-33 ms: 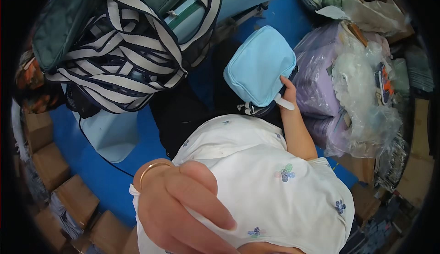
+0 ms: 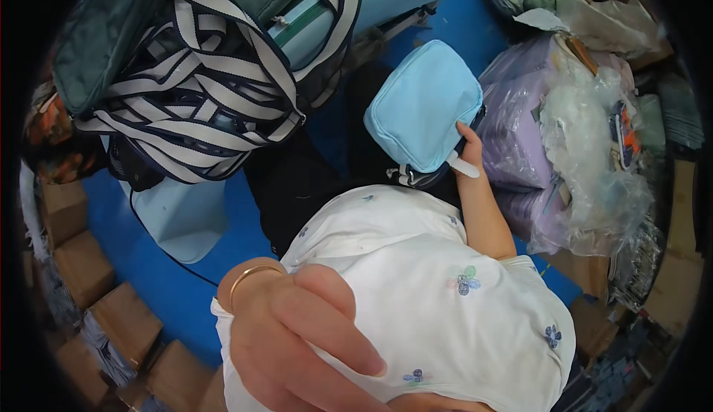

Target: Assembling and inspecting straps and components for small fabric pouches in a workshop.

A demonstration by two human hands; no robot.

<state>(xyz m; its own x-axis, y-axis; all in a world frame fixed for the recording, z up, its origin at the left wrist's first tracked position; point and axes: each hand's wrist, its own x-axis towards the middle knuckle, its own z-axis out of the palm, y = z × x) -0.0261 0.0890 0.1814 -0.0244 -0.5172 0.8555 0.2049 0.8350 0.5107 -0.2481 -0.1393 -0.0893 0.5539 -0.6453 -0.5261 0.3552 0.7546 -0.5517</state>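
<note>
A light blue zip pouch (image 2: 425, 107) with rounded corners is held up in front of my lap. My right hand (image 2: 470, 150) is closed on its lower right edge, fingers largely hidden behind it. Near that hand a pale strap end (image 2: 463, 167) sticks out, and a dark strap with a buckle hangs beneath the pouch. My left hand (image 2: 297, 330), with a gold-coloured bangle at the wrist, is raised very close in the lower part of the view. Its visible fingers are loosely bent and slightly apart, with nothing seen in them; some run out past the lower edge.
A heap of navy-and-white striped straps (image 2: 200, 107) lies at the upper left beside dark green bags (image 2: 104, 52). On the right stand plastic-wrapped lilac goods (image 2: 516, 122) and crumpled clear plastic (image 2: 587, 159). Brown cardboard boxes (image 2: 126, 323) line the left on blue flooring (image 2: 178, 293).
</note>
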